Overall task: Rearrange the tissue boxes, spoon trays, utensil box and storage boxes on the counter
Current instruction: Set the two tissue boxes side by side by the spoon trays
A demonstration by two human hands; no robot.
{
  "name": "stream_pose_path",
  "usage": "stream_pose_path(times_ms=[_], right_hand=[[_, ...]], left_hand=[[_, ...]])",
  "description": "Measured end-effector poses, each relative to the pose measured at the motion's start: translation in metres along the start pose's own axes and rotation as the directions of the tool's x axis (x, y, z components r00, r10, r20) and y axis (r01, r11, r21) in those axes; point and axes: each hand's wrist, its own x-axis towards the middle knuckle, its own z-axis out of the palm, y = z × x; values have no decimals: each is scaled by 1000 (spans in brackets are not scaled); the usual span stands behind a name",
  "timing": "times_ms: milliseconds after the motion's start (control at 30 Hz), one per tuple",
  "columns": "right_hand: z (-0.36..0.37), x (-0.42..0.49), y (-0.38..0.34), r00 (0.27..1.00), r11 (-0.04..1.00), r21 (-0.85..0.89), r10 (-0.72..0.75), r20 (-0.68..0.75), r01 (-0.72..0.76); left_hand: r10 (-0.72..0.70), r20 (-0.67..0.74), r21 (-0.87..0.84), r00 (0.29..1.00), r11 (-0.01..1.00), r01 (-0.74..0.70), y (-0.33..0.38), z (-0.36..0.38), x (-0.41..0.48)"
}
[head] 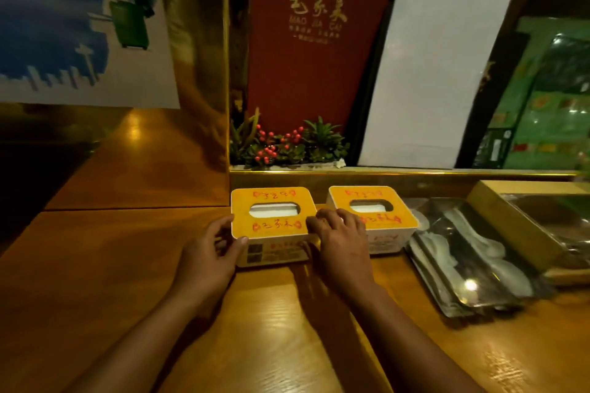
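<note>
Two tissue boxes with orange tops and white sides stand side by side on the wooden counter. My left hand [213, 249] grips the left side of the left tissue box [271, 223], thumb on its top edge. My right hand [338, 239] holds that same box's right side, in the gap next to the right tissue box [380, 217]. To the right lies a metal spoon tray [459, 277] holding white spoons. Beyond it sits a tan box [507, 220] with a clear lid.
The counter [255, 329] runs left and toward me. A raised gold ledge [383, 174] behind the boxes carries a small plant with red berries [284, 147], a red menu [313, 35] and a white board [431, 73]. A gold pillar [198, 57] stands at back left.
</note>
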Motion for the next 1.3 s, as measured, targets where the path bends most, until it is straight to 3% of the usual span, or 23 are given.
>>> stream_pose_path(times_ms=[267, 800, 1300], right_hand=[[5, -2, 22, 998, 997, 36, 67, -20, -67], [5, 2, 36, 998, 996, 93, 16, -52, -11], [4, 2, 39, 999, 991, 133, 17, -42, -11]], left_hand=[[-60, -23, -67, 998, 996, 58, 15, 36, 12], [-77, -43, -19, 996, 997, 77, 23, 50, 8], [-126, -55, -101, 990, 988, 120, 22, 57, 5]])
